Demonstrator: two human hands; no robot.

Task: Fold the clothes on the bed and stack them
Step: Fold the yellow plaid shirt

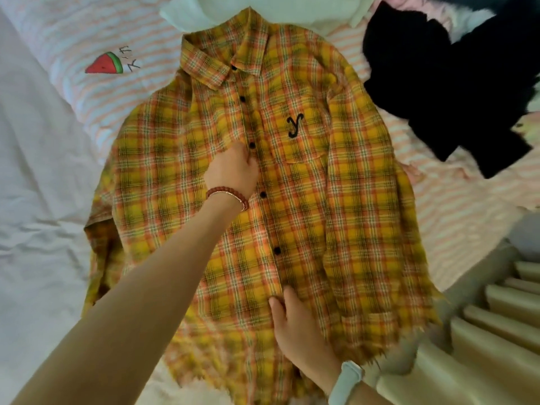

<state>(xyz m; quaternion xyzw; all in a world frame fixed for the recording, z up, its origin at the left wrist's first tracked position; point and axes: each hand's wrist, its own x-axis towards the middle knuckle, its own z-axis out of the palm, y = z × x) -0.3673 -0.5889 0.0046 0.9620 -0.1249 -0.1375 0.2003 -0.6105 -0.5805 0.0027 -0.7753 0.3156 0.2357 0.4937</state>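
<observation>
- A yellow plaid shirt (292, 182) is spread front-up and buttoned across a striped bed (455, 217), collar away from the camera, between a black garment (444, 83) and a white sheet (38, 171).
- A crooked fold is judged the main risk: the near sleeve lies bunched under the shirt's edge, and any pull along the placket could drag the cloth askew.
- The frayed hem hangs close to the bed's edge, so slippage is possible.
- The left hand (233, 171), bracelet at the wrist, is reached far forward, fingers curled at the button line; whether cloth is pinched cannot be told.
- The right hand (295, 323), in a pale wristband, is laid near the hem, thumb and finger closed on the placket.
</observation>
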